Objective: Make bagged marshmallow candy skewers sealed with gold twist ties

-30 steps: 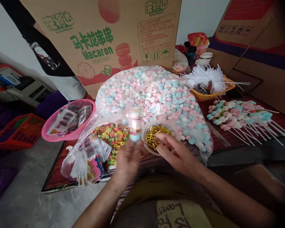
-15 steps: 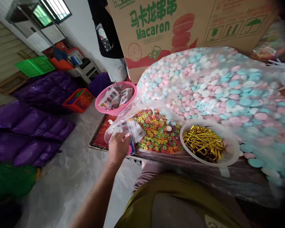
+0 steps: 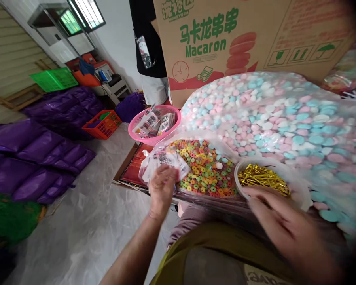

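Observation:
My left hand (image 3: 163,188) is pinched closed over small printed plastic packets (image 3: 167,158), and one packet seems to be between its fingers; blur hides the detail. Beside these packets lies a heap of colourful ring-shaped candies (image 3: 201,170) on clear plastic. My right hand (image 3: 281,221), smeared by motion, reaches in front of a round clear tub (image 3: 304,194). Its fingers look stretched out, with nothing visible in them. Gold twist ties (image 3: 261,176) fill part of that tub. Behind it spreads a large clear bag of pink, white and blue candy discs (image 3: 255,114).
A pink basket (image 3: 154,140) of packets stands at the table's far left. Behind the bag rises a Macaron carton (image 3: 207,59). Another person (image 3: 150,47) stands beside it. Purple bundles (image 3: 47,158), a red crate (image 3: 103,124) and a green crate (image 3: 53,79) are off to the left.
My right hand has come into view from the lower right, in front of the tub. My left hand stays at the packets. The whole view has shifted slightly.

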Tool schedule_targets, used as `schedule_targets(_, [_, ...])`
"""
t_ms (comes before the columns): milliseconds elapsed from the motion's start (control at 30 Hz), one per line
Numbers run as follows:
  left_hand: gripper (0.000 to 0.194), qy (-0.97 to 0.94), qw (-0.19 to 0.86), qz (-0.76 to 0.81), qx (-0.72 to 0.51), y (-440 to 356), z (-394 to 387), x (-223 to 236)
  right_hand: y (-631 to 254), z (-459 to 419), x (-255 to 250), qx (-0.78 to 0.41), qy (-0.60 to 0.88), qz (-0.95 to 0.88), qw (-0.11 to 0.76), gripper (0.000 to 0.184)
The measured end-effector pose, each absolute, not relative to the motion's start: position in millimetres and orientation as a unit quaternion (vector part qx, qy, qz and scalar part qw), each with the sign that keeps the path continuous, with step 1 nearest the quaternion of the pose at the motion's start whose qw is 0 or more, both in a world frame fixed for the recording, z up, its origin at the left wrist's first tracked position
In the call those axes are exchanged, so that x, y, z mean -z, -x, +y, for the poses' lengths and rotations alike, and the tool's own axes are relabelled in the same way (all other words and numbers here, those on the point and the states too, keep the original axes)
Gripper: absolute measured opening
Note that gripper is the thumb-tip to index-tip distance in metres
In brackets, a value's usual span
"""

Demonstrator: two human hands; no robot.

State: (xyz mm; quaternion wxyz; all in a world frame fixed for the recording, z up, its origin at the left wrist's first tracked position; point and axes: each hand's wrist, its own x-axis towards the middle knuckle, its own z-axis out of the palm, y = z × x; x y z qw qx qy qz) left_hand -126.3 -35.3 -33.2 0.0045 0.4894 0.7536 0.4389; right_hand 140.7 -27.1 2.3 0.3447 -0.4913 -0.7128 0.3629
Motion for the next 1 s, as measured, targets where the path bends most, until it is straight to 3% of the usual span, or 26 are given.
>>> schedule_targets(67, [0.018,-0.546,0.037,0.658,-0.517,85,-39,27,-113,-23,-7,-0.505,0.433,-0.683,0.302,0.039])
schedule_targets(133, [0.015,-0.590,0.048,0.612,-0.526,53,-40,24,-93,-14,-4,-0.556,0.422,-0.648,0.304,0.038])
schedule_targets(267, [0.024,-0.670,0.069,0.564,-0.478,37,-34,17,-107,10,8,-0.499,0.492,-0.626,0.343,0.033])
schedule_targets(433, [0.053,-0.750,-0.110,0.526,-0.387,34,0,-16,-170,37,-3,-0.429,0.536,-0.681,0.255,0.028])
schedule_targets(567, [0.065,-0.837,-0.115,0.462,-0.270,7,34,-39,-196,52,-16,-0.370,0.514,-0.741,0.224,0.025])
schedule_targets(667, [0.034,-0.894,-0.056,0.402,-0.188,-9,58,-42,-201,60,-19,-0.364,0.483,-0.763,0.226,0.026])
schedule_targets(733, [0.017,-0.905,0.041,0.398,-0.146,-11,76,-38,-201,67,-19,-0.370,0.486,-0.757,0.231,0.028])
schedule_targets(833, [0.021,-0.868,0.151,0.454,-0.133,-1,106,-32,-204,86,-19,-0.393,0.493,-0.742,0.228,0.031])
schedule_targets(1000, [0.030,-0.802,0.085,0.578,-0.129,11,137,-25,-218,121,-16,-0.394,0.511,-0.722,0.251,0.031])
